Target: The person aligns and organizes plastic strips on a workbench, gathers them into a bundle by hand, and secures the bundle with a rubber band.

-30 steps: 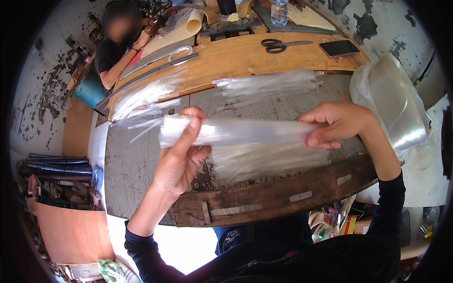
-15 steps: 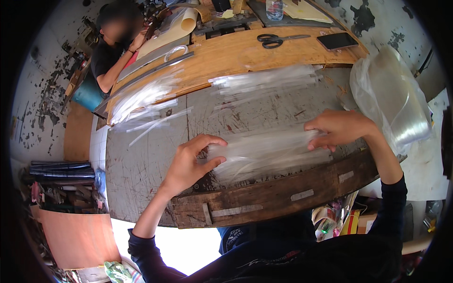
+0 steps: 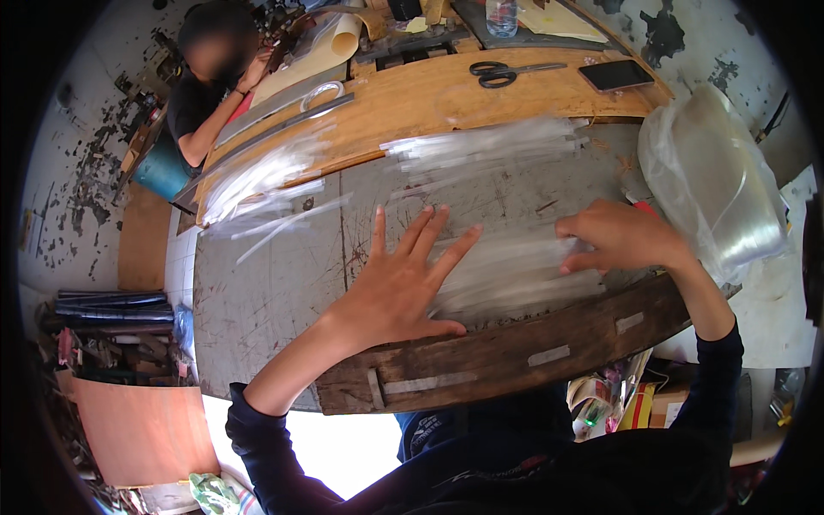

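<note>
A loose bundle of clear plastic strips (image 3: 506, 275) lies on the grey, scratched worktop in front of me. My left hand (image 3: 408, 279) is open, palm down with fingers spread, over the left end of the bundle and hiding it. The right end sits between the curled fingers and thumb of my right hand (image 3: 614, 240). Farther back lies another bundle of clear strips (image 3: 485, 144), and a bright pile of strips (image 3: 262, 182) rests at the far left with some loose strips nearby.
Dark wooden beam (image 3: 515, 354) along the near table edge. Large clear plastic roll (image 3: 717, 184) at right. Black scissors (image 3: 502, 74), a phone (image 3: 615, 75) and a water bottle (image 3: 501, 17) stand beyond on the wooden board. Another person (image 3: 210, 81) sits at far left.
My left hand has gone from a pinching pose at the bundle's left end to lying flat with spread fingers, slightly to the right. My right hand has barely moved.
</note>
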`<move>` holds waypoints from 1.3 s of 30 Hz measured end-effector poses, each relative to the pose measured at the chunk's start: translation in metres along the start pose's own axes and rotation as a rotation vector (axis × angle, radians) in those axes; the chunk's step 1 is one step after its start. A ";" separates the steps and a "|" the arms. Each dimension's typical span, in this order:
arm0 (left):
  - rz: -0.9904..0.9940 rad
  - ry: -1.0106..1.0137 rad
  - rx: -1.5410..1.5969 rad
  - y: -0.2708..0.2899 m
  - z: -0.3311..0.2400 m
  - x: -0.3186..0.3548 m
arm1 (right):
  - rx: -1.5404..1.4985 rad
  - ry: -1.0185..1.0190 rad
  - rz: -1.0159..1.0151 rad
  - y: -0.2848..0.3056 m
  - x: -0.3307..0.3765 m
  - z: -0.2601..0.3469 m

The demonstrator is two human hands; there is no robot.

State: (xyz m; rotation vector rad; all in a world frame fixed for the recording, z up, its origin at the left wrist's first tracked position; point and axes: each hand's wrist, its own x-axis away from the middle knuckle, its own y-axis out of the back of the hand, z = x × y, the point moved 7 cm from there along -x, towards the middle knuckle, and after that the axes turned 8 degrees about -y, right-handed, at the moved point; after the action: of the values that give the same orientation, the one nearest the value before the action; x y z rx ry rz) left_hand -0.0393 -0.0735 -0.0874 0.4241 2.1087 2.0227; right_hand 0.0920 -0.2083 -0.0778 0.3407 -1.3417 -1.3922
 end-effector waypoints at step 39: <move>-0.120 -0.197 0.035 -0.007 0.020 0.007 | 0.314 0.403 -0.345 -0.021 -0.009 0.008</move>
State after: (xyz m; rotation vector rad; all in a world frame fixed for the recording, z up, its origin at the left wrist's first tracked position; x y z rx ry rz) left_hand -0.0395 -0.0525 -0.0946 0.4696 2.0038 1.8015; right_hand 0.0781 -0.2021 -0.0969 1.0474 -1.1937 -1.2939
